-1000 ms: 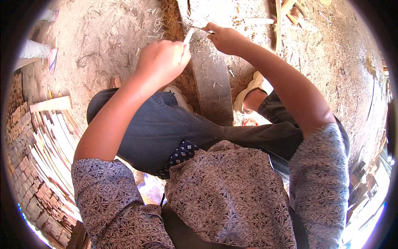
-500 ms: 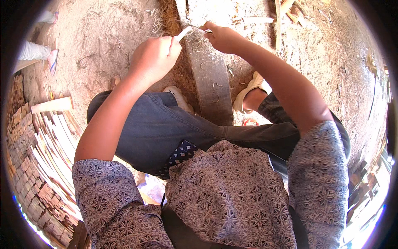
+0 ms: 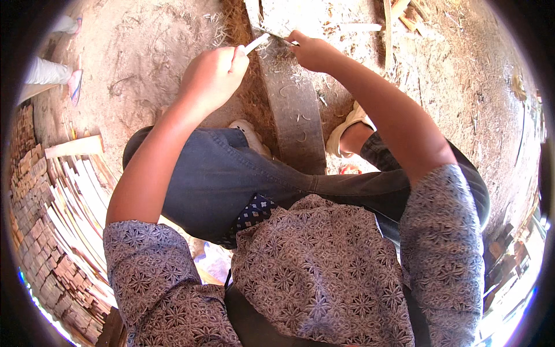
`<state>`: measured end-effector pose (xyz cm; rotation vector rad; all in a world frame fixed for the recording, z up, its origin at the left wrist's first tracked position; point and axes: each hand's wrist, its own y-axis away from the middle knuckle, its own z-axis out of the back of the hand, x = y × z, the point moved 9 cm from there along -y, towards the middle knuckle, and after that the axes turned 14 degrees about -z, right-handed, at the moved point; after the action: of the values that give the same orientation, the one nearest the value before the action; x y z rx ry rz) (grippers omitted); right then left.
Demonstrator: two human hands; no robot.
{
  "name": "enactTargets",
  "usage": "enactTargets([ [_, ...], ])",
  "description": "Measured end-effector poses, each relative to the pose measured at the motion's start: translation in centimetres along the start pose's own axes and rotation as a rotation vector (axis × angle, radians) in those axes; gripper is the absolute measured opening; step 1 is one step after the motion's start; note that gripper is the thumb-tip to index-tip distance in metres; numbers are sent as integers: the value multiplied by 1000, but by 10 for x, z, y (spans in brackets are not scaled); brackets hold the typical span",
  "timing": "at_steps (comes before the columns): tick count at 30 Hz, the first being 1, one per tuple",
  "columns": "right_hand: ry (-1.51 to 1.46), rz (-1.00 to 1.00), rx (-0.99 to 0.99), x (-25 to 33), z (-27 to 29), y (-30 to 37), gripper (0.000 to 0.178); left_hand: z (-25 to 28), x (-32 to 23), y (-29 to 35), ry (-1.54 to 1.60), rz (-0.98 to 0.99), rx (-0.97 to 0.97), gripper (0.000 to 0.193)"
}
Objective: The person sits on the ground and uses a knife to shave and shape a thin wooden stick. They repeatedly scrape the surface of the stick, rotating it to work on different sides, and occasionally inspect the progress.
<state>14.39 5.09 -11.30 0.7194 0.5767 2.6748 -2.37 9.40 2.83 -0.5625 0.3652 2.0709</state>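
My left hand (image 3: 215, 74) is closed in a fist around a pale wooden stick (image 3: 257, 43). The stick's free end slants up to the right, above a long dark plank (image 3: 298, 118). In my right hand (image 3: 315, 53), closed as well, is the grip of a knife with a thin dark blade (image 3: 278, 38). The blade points left and lies close to the stick's tip; whether it touches the wood I cannot tell. Most of the knife's handle is hidden by my fingers.
Curled wood shavings (image 3: 302, 136) lie on the plank and the dirt floor (image 3: 144, 69). Long pale strips (image 3: 78, 191) and stacked wood blocks (image 3: 43, 243) fill the left side. Another person's sandalled foot (image 3: 74, 85) is at upper left. Wood pieces (image 3: 407, 17) lie at upper right.
My left hand has shifted slightly up and left with the stick. My right hand has moved a little to the right, the knife still near the stick's end.
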Motion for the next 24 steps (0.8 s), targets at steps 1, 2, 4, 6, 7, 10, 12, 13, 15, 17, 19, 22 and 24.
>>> enactTargets([
  [1, 118, 36, -37, -26, -8, -9, 35, -4, -5, -12, 21, -18, -2, 48],
  [2, 114, 33, -33, -28, -10, -11, 36, -6, -2, -12, 27, -1, -2, 48],
  [4, -17, -40, -1, -20, -5, -6, 37, -6, 5, -7, 30, 40, 5, 49],
  [6, -145, -82, 46, -6, 8, 2, 38, -2, 9, -3, 28, 61, 13, 50],
  [7, -180, -42, 26, 7, 16, 7, 37, 0, 15, 0, 56, 90, 7, 51],
  [10, -267, 17, 56, 43, 27, 25, 37, -3, 44, 11, 168, 172, -42, 52],
  [12, -147, -2, -60, 8, 13, 8, 36, -10, 37, -5, 218, 161, -36, 51],
  [13, -140, -36, -62, 0, 10, 4, 36, -10, 37, -7, 233, 169, -31, 51],
  [15, -118, -102, -58, -15, 4, -1, 37, -9, 29, -10, 215, 153, -70, 53],
  [17, -236, -216, 35, -12, 7, -1, 37, -11, 34, -6, 275, 200, -92, 52],
  [19, -317, -271, 139, 0, 17, 8, 41, -14, 48, 1, 421, 293, -98, 48],
  [22, -398, -166, 68, 28, 40, 25, 39, -13, 56, 3, 563, 348, -138, 45],
  [24, -356, -91, -8, 46, 34, 31, 37, -11, 58, 8, 602, 390, -160, 42],
])
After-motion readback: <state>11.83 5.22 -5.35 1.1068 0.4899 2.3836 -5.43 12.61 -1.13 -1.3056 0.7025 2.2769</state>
